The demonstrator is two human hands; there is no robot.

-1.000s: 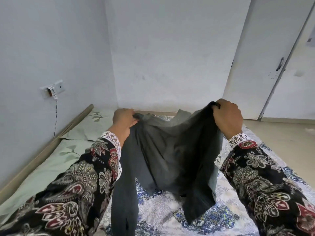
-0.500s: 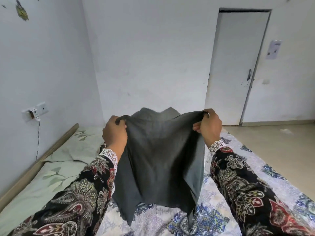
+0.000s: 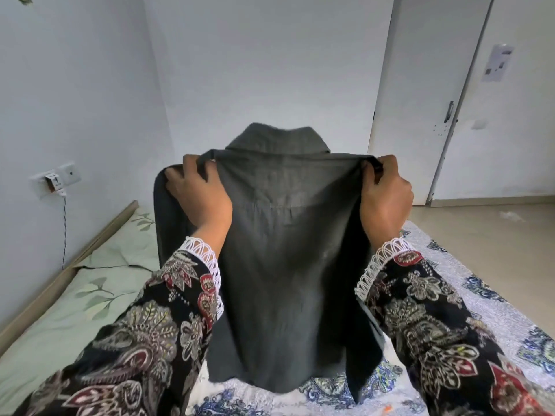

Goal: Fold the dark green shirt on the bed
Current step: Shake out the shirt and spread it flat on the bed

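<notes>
Green shirt [image 3: 288, 250], no legible label

The shirt [image 3: 285, 250] is plain dark grey-green. Both sleeves [image 3: 144, 340] are black with a paisley and flower print in dark red, cream and olive, cuffed in white looped lace. The bed sheet [image 3: 495, 313] is white with blue and green floral medallions. The pillows [image 3: 75, 301] are pale green with darker leaf sprigs. Walls [image 3: 270, 70] and door [image 3: 420, 85] are white; the floor [image 3: 480, 235] is beige.

We see a matt woven-cloth dark green shirt [image 3: 288, 250], a printed cotton-like bedsheet [image 3: 495, 310], and white lace cuffs [image 3: 381, 262] on patterned sleeves [image 3: 435, 334].
</notes>
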